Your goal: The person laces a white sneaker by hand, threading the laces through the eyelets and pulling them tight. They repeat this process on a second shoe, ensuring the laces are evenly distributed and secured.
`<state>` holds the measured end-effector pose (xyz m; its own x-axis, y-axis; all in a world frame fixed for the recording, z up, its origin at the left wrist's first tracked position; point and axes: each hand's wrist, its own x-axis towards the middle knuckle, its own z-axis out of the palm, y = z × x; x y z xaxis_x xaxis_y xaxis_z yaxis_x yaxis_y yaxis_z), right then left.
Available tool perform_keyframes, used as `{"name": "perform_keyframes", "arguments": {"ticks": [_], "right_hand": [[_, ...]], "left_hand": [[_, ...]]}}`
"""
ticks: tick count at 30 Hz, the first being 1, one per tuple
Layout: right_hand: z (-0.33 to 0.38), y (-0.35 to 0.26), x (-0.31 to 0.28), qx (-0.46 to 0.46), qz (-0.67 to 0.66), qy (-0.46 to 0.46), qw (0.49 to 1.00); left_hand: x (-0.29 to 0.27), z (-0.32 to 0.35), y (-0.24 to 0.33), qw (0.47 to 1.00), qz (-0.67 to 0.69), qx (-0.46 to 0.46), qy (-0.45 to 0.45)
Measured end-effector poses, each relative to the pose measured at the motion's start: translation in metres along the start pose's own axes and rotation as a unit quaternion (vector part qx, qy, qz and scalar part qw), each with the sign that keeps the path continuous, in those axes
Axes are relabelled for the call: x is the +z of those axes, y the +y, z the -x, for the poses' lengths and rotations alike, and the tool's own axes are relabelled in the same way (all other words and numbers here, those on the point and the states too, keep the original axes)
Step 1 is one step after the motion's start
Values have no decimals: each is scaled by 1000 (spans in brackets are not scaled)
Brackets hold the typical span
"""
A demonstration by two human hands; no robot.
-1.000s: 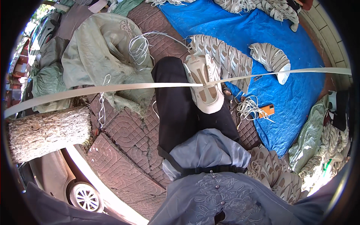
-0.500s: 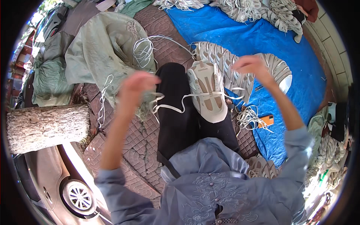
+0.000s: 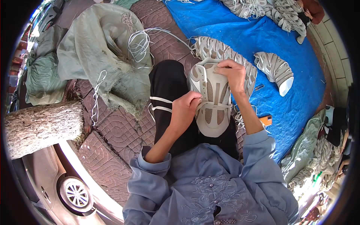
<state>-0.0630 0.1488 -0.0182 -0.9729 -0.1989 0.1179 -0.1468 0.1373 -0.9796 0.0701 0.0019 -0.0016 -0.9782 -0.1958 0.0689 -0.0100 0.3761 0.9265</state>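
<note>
While both our forearms angled inward, our left hand curled with thumb and forefinger pinching the white shoelace, whose loop lay left of that grip. Beyond it and to its right, our right hand, wrist bent inward, gripped the beige-and-white sneaker upper near its far end; the upper lay between and beneath both hands, across our black trousers.
</note>
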Motion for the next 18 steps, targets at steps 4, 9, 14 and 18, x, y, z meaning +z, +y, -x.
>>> {"name": "perform_keyframes", "arguments": {"ticks": [4,9,14,18], "right_hand": [[3,-1,9,-13,18,22,1000],[17,-26,0,-352,315,-20,881],[57,-17,-9,-213,260,-205,919],[60,-36,-15,9,216,-275,937]], "left_hand": [[6,9,-6,999,-18,-43,-17],[26,17,-16,998,-35,-8,51],[33,17,-2,995,13,-80,57],[38,19,-9,997,-29,-28,72]]}}
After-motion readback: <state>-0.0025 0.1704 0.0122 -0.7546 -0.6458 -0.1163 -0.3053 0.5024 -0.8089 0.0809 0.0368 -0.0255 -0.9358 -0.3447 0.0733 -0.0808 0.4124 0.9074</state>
